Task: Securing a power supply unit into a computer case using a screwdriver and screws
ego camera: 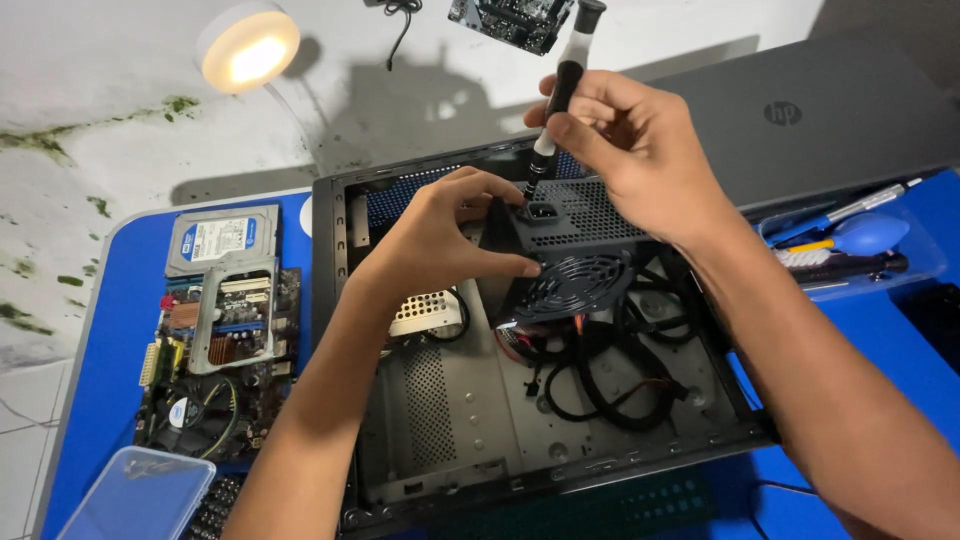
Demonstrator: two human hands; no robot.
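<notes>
Right hand (640,150): its grip is closed around a screwdriver (562,85), fingers wrapped on the black handle. It holds the tool almost straight up so the tip can push down.
Screwdriver tip: it points down at the back edge of the power box (590,215), close to the socket. I cannot see the screw itself.
Left hand (445,235): fingers curled, thumb and fingers pressed on the front side of the power box. This grip seems to keep the box from sliding while the tool pushes.
Power box: a dark metal box with small holes and a round fan grille (575,285). It sits inside the case (440,420), near the back wall.
Wires (600,370): black wires spill out under the fan and lie on the case floor.
Case: it lies flat and open on top, so hands can reach in from above.
Board (215,370): a green board with a fan lies left of the case, apart from it.
Drive (222,240): a silver drive rests on the top part of the board.
Lamp (248,48): a small round light glows by the wall.
Laptop (810,115): closed, behind the case.
Tools (850,245): a tray of small tools, right of the case.
Surface (110,330): blue, and it carries all of this.
</notes>
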